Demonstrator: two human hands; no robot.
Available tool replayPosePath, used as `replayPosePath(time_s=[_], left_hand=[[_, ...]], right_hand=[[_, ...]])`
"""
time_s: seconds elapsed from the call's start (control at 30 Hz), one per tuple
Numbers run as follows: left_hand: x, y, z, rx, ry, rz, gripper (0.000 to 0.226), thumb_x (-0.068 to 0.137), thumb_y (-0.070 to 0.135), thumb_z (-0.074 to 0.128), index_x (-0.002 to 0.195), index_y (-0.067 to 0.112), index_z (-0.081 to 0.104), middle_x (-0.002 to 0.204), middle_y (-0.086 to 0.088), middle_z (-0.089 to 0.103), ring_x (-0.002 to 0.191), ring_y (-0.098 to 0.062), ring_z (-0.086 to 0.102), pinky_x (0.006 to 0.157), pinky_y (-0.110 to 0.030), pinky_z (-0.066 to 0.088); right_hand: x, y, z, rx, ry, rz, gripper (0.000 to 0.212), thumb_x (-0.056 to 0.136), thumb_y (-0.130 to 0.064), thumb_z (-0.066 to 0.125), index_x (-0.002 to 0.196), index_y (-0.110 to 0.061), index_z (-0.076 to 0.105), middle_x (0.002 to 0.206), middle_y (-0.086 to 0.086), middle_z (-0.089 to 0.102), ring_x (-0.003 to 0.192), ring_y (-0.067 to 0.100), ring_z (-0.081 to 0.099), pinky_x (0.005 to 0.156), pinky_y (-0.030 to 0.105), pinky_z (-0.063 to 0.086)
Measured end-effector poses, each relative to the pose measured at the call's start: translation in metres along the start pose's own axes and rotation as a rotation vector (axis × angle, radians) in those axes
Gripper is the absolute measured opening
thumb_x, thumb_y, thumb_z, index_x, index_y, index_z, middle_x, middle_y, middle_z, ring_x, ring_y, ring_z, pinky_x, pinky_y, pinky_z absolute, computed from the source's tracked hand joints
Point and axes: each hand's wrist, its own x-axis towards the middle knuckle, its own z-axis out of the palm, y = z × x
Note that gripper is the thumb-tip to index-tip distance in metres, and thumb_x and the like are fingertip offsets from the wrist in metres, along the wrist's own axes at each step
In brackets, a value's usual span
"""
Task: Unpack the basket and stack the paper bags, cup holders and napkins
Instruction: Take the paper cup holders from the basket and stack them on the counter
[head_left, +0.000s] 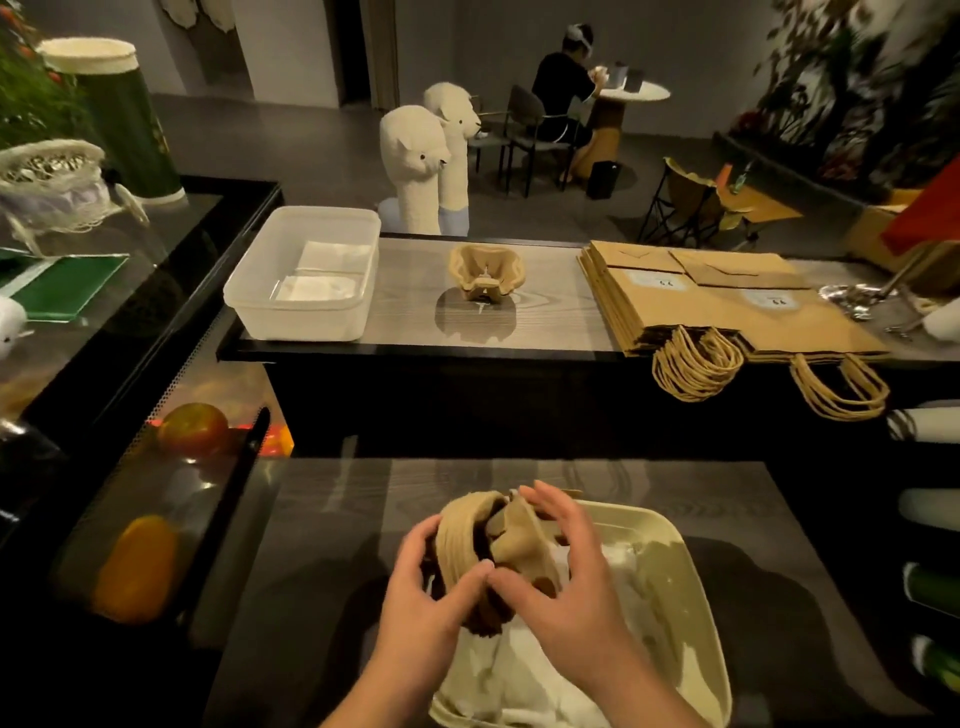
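A cream basket (680, 577) sits on the near counter with white napkins (524, 675) lying inside. Over it I hold a nested bunch of brown cardboard cup holders (483, 535). My left hand (431, 592) grips the bunch on its left side and my right hand (566, 577) grips it from the right and top. On the far counter stand a small stack of cup holders (485, 273), a pile of flat brown paper bags (722, 301) with handles hanging over the edge, and a clear plastic tub (260, 306) holding white napkins (322, 275).
A glass display case (171, 467) with fruit inside runs along the left. Two plush alpacas (421, 161) stand behind the far counter. A person sits at a round table in the back. Bottles and rolls (930, 582) line the right edge.
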Motion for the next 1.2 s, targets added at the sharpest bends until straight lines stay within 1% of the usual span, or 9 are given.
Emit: replayPosePath(time_s=[0.1, 0.23, 0.37, 0.5, 0.63, 0.77, 0.9, 1.03, 1.2], left_hand=[[-0.003, 0.006, 0.017, -0.037, -0.085, 0.037, 0.063, 0.059, 0.049, 0.089, 0.117, 0.046, 0.066, 0.119, 0.007, 0.072, 0.113, -0.014, 0.068, 0.098, -0.042, 0.056], [-0.007, 0.007, 0.03, -0.029, -0.122, 0.044, 0.067, 0.061, 0.049, 0.088, 0.123, 0.039, 0.063, 0.121, 0.007, 0.07, 0.115, -0.016, 0.067, 0.098, -0.041, 0.056], [-0.007, 0.007, 0.025, 0.024, -0.214, 0.021, 0.087, 0.068, 0.059, 0.083, 0.142, 0.029, 0.049, 0.14, 0.004, 0.059, 0.128, -0.013, 0.06, 0.11, -0.045, 0.049], [0.001, 0.021, 0.013, 0.063, -0.337, -0.035, 0.099, 0.06, 0.054, 0.094, 0.143, 0.033, 0.044, 0.138, 0.004, 0.06, 0.125, -0.013, 0.062, 0.1, -0.035, 0.056], [0.016, 0.041, -0.005, -0.096, -0.264, -0.141, 0.085, 0.057, 0.037, 0.093, 0.132, 0.034, 0.054, 0.128, -0.005, 0.067, 0.11, -0.024, 0.071, 0.084, -0.042, 0.062], [0.031, 0.063, -0.014, -0.29, -0.196, -0.243, 0.07, 0.069, 0.025, 0.085, 0.13, 0.025, 0.051, 0.121, -0.014, 0.069, 0.099, -0.03, 0.074, 0.07, -0.036, 0.059], [0.05, 0.086, -0.012, -0.369, -0.103, -0.236, 0.05, 0.079, 0.031, 0.075, 0.124, 0.019, 0.059, 0.117, -0.013, 0.073, 0.096, -0.027, 0.076, 0.067, -0.036, 0.059], [0.084, 0.118, -0.005, -0.262, 0.018, -0.158, 0.029, 0.097, 0.035, 0.065, 0.123, 0.022, 0.064, 0.108, -0.007, 0.078, 0.096, -0.024, 0.076, 0.077, -0.042, 0.061], [0.149, 0.179, 0.007, -0.229, 0.082, -0.097, 0.03, 0.099, 0.037, 0.064, 0.121, 0.017, 0.064, 0.107, -0.005, 0.078, 0.097, -0.021, 0.076, 0.091, -0.048, 0.061]], right_hand=[[-0.002, -0.001, -0.007, 0.124, -0.062, 0.019, 0.057, 0.083, -0.054, 0.062, 0.138, -0.056, 0.049, 0.157, -0.02, 0.035, 0.146, -0.004, 0.028, 0.118, 0.027, 0.031], [0.002, 0.001, -0.01, 0.051, -0.126, 0.099, 0.055, 0.083, -0.068, 0.047, 0.137, -0.07, 0.038, 0.161, -0.031, 0.013, 0.144, -0.021, 0.008, 0.109, 0.005, 0.02], [0.004, 0.004, -0.001, -0.069, -0.089, 0.102, 0.06, 0.08, -0.078, 0.042, 0.137, -0.076, 0.027, 0.154, -0.039, 0.011, 0.141, -0.021, 0.009, 0.116, 0.023, 0.02], [0.01, -0.001, 0.0, -0.124, -0.194, 0.097, 0.051, 0.09, -0.079, 0.036, 0.139, -0.077, 0.022, 0.151, -0.045, 0.005, 0.143, -0.017, 0.008, 0.117, 0.024, 0.018], [0.028, -0.008, -0.016, 0.056, -0.112, 0.18, 0.043, 0.106, -0.035, 0.048, 0.141, -0.058, 0.038, 0.144, -0.033, 0.042, 0.13, -0.012, 0.043, 0.105, 0.022, 0.044], [0.052, -0.017, -0.03, 0.022, -0.069, 0.255, 0.029, 0.101, -0.023, 0.061, 0.121, -0.043, 0.061, 0.12, -0.016, 0.069, 0.106, 0.001, 0.066, 0.086, 0.025, 0.057], [0.077, -0.032, -0.027, 0.063, -0.067, 0.245, 0.032, 0.096, -0.018, 0.068, 0.118, -0.041, 0.067, 0.116, -0.009, 0.072, 0.106, 0.011, 0.07, 0.088, 0.038, 0.061], [0.116, -0.06, -0.023, 0.139, -0.005, 0.164, 0.031, 0.095, -0.016, 0.069, 0.12, -0.034, 0.069, 0.112, -0.003, 0.073, 0.096, 0.009, 0.073, 0.075, 0.026, 0.06], [0.191, -0.105, -0.029, 0.294, 0.144, 0.127, 0.019, 0.095, -0.014, 0.069, 0.111, -0.024, 0.071, 0.107, 0.0, 0.077, 0.094, 0.013, 0.074, 0.08, 0.032, 0.062]])
